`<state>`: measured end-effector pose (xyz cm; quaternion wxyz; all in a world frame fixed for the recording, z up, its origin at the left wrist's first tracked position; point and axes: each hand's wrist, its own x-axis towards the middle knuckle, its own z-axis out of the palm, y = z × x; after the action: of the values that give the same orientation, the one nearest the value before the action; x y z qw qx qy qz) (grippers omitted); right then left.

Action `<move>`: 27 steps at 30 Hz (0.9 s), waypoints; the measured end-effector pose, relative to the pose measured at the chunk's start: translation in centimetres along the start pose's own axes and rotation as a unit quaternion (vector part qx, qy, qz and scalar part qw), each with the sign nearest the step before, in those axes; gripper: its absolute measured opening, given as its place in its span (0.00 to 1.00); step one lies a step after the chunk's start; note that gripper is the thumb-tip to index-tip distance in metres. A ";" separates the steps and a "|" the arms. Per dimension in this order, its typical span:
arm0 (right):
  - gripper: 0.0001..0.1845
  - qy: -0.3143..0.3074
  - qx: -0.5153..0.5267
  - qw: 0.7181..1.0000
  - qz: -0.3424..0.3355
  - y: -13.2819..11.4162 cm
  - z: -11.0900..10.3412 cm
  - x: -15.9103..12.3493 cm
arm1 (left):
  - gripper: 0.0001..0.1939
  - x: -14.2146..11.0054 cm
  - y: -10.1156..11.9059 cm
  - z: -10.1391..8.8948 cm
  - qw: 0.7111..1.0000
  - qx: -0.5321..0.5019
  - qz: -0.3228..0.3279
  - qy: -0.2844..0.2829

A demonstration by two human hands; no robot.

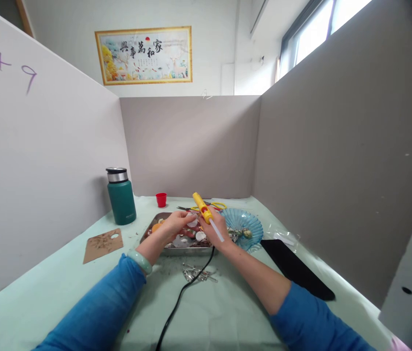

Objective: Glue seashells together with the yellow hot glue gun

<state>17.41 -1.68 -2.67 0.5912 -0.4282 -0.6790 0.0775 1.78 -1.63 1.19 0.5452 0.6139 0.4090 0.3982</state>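
My right hand (216, 229) is wrapped round a yellow hot glue gun (201, 205), with a white glue stick (216, 230) poking out of its rear end. A black cord (177, 307) runs from it down toward me. My left hand (177, 224) has its fingers pinched together close to the glue gun, around a small whitish piece (192, 222) whose kind I cannot make out. Both hands are above a metal tray (187, 251) that holds shells and other small decorative bits, partly hidden by the hands.
A blue fluted plate (252, 222) with dried flowers stands right of the tray. Yellow-handled scissors (218, 205) and a red cup (161, 200) lie behind. A green bottle (121, 200), brown card (103, 244), metal clips (199, 274) and a black strip (297, 269) surround it. Partitions enclose the table.
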 end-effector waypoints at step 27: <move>0.08 0.002 0.057 0.998 0.015 -0.3 -0.1 0.0 | 0.06 0.2 0.0 0.4 0.991 -0.102 0.018 0.084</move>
<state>17.37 -1.87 -2.47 0.6147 -0.4042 -0.6658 0.1245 2.20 -1.54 1.13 0.5615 0.5265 0.3996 0.4978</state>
